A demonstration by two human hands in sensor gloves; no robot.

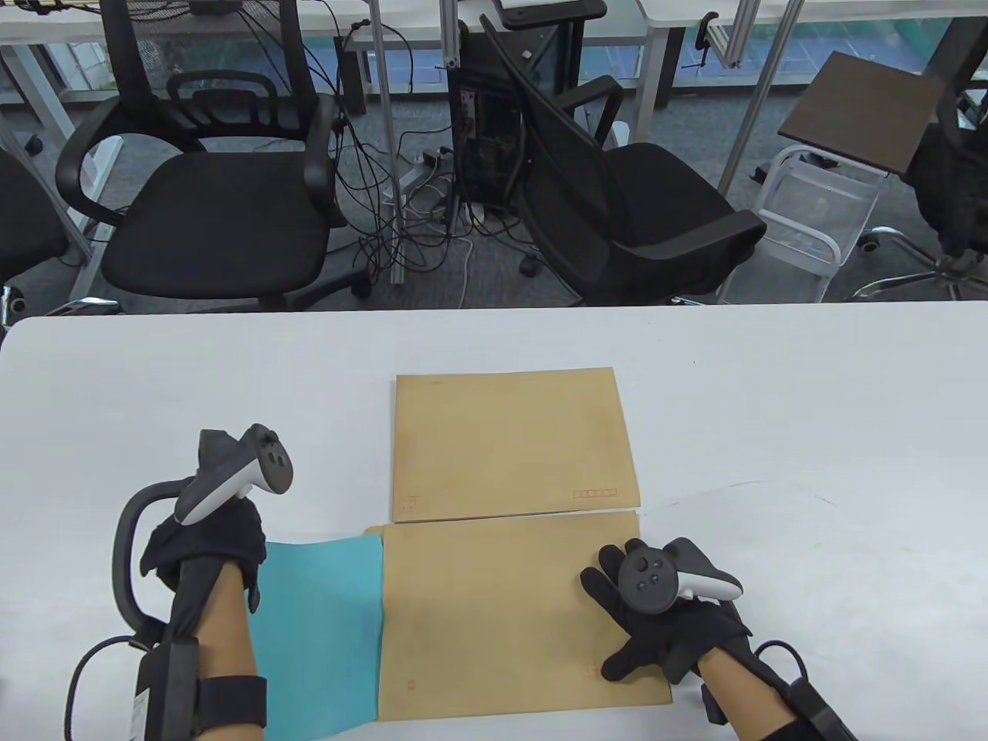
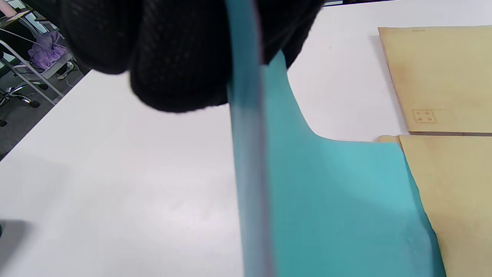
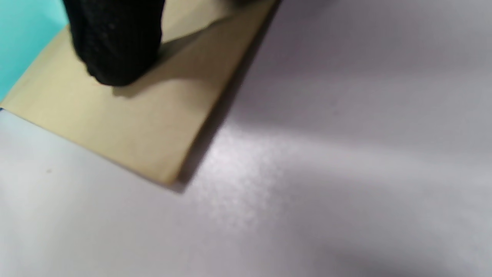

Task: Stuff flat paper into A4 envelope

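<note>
- Teal paper: right part hidden inside near envelope; bottom edge cut off by table view's frame.
- Left hand: fingertips hidden under tracker and palm; wrist view shows glove blurred, too close.
- Right hand: wrist view blurred, one finger visible, rest cut off at top.
- Far envelope: printed marks too small to read.

Second envelope lies just beyond; bare table right.
</note>
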